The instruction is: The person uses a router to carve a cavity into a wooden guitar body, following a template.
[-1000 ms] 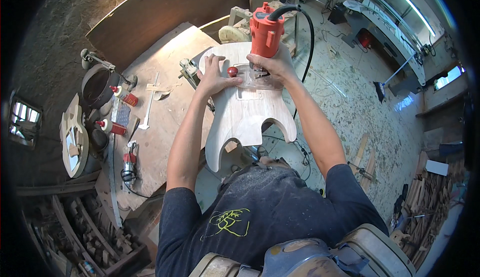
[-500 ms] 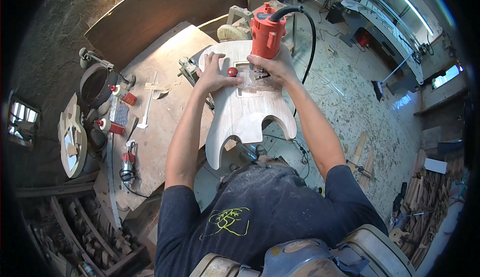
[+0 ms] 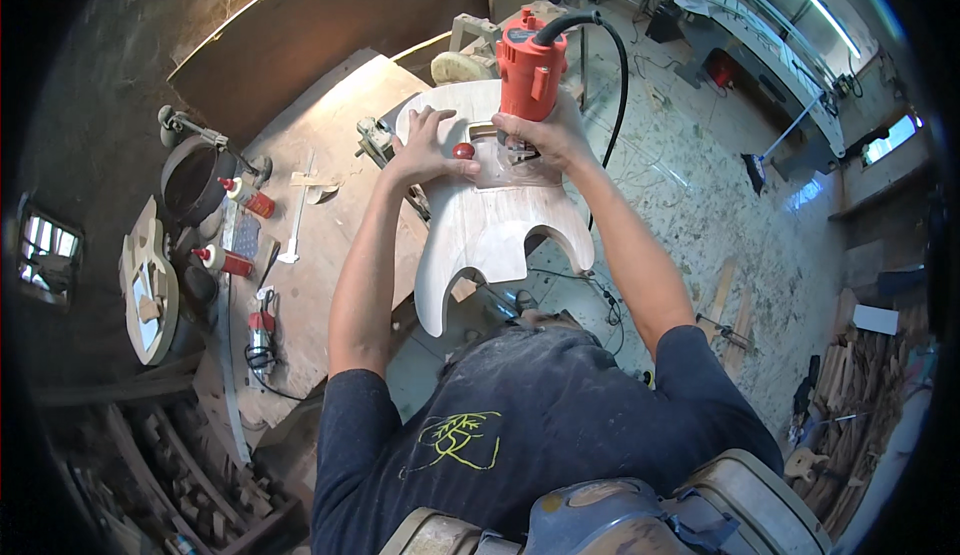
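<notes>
Currently, right hand (image 3: 552, 137): wrapped around the orange-red router (image 3: 530, 75), low on its body, thumb turned toward 9 o'clock.
Left hand (image 3: 425, 158): fingers spread over the 10 o'clock side of the pale solid-body guitar blank (image 3: 490, 220), thumb stretched toward 3 o'clock, just beside the red ball knob (image 3: 463, 152); cannot tell whether touching it.
Guitar blank: lying flat just above the middle of the view, both horns pointing toward 6 o'clock.
Router base (image 3: 495, 170): clear, resting on the blank beneath the upright router; bit hidden.
Power cord (image 3: 622, 75): black, arching from the router's top toward 3 o'clock, then dropping behind the right forearm.
Workbench (image 3: 345, 255): at 9 o'clock from the blank, bearing two red glue bottles (image 3: 252, 198) and, toward 8 o'clock, a small red-and-silver power tool (image 3: 261, 335).
Floor (image 3: 690, 215): strewn with wood shavings at 3 o'clock, near a broom (image 3: 755, 173).
</notes>
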A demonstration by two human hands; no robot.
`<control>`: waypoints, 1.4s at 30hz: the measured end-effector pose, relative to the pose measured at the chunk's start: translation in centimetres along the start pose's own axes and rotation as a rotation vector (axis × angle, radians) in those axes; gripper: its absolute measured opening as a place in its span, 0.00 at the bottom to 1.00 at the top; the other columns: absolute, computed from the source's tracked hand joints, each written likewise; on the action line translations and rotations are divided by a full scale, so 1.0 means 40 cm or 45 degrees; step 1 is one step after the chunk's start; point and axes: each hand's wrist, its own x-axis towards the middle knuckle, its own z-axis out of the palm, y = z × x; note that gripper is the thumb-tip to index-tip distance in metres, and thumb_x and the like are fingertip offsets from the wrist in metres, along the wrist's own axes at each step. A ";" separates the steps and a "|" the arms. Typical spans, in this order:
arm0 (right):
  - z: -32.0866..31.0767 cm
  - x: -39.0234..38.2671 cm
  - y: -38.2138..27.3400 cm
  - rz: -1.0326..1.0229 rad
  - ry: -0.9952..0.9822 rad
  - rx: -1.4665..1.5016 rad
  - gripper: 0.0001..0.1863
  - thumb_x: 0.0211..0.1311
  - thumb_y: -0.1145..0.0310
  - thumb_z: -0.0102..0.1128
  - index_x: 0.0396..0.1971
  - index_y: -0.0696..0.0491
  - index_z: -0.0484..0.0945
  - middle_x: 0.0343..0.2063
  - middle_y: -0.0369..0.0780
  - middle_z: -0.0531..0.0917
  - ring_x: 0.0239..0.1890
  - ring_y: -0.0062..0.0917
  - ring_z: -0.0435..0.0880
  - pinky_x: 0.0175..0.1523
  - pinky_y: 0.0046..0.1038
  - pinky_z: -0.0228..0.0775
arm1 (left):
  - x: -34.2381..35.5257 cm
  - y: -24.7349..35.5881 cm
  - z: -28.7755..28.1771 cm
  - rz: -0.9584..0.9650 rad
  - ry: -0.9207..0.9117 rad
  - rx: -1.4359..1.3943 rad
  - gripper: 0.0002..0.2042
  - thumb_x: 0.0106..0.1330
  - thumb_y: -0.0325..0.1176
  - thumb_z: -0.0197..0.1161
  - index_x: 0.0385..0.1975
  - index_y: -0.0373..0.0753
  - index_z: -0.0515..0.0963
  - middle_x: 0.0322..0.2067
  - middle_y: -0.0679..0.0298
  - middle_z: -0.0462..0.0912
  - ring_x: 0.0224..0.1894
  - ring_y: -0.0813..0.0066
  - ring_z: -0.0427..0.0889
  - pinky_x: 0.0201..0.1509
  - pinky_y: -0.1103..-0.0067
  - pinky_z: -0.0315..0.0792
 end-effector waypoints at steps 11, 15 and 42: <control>-0.164 0.030 -0.210 -0.596 0.343 -0.032 0.20 0.56 0.71 0.74 0.46 0.62 0.79 0.39 0.43 0.86 0.41 0.28 0.89 0.46 0.29 0.85 | -0.054 -0.003 -0.019 0.093 0.662 -0.341 0.10 0.66 0.29 0.62 0.43 0.39 0.88 0.60 0.50 0.80 0.63 0.49 0.78 0.67 0.64 0.70; -0.210 -0.017 -0.252 -0.581 0.479 0.014 0.19 0.57 0.72 0.72 0.46 0.63 0.78 0.41 0.46 0.86 0.41 0.28 0.88 0.47 0.30 0.85 | -0.075 0.063 0.021 0.360 0.498 -0.005 0.13 0.65 0.27 0.61 0.48 0.43 0.87 0.63 0.47 0.76 0.69 0.44 0.70 0.75 0.52 0.59; -0.295 0.021 -0.125 -0.314 0.414 0.113 0.24 0.55 0.69 0.73 0.51 0.59 0.76 0.42 0.43 0.85 0.43 0.26 0.85 0.51 0.28 0.79 | -0.116 -0.018 -0.015 -0.300 0.778 -0.412 0.19 0.70 0.34 0.64 0.58 0.35 0.78 0.56 0.51 0.82 0.59 0.56 0.80 0.64 0.67 0.70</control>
